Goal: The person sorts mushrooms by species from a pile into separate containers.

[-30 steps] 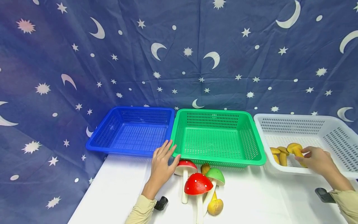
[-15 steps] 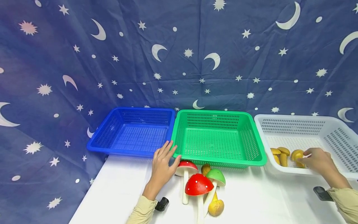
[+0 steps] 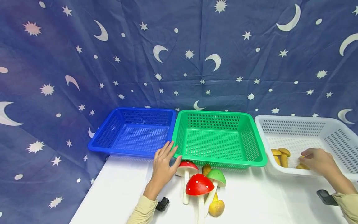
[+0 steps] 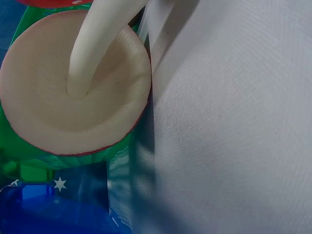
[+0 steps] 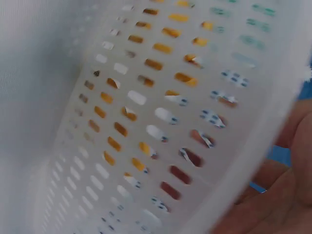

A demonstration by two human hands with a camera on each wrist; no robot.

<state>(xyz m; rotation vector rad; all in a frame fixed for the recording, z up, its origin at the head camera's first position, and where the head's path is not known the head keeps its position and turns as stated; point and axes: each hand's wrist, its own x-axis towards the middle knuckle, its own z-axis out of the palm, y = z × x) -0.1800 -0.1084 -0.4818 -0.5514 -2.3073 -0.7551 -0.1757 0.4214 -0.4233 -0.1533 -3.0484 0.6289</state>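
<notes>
My left hand (image 3: 162, 168) lies with fingers spread at the near corner where the blue basket (image 3: 112, 150) and green basket (image 3: 218, 162) meet. Its thumb is right by a red-capped mushroom (image 3: 186, 168), whose pale underside (image 4: 44, 112) fills much of the left wrist view. My right hand (image 3: 320, 161) reaches into the white basket (image 3: 291, 170), fingers curled and pinching a yellow mushroom (image 3: 302, 166) low against the near wall, mostly hidden by the hand. Left of it lie more yellow mushrooms (image 3: 284, 158). In the right wrist view, yellow shows through the basket's slots.
In front of the green basket lie a second red mushroom (image 3: 199, 185), a green-capped one (image 3: 217, 177), a yellow one (image 3: 216, 207) and a brownish cap (image 3: 206, 169). The baskets stand in a row on the white table (image 3: 251, 199), before a starry blue cloth (image 3: 179, 56).
My right hand has lowered the yellow mushroom inside the white basket and turned it, so its cap now sits near the front wall. The left hand has stayed in place.
</notes>
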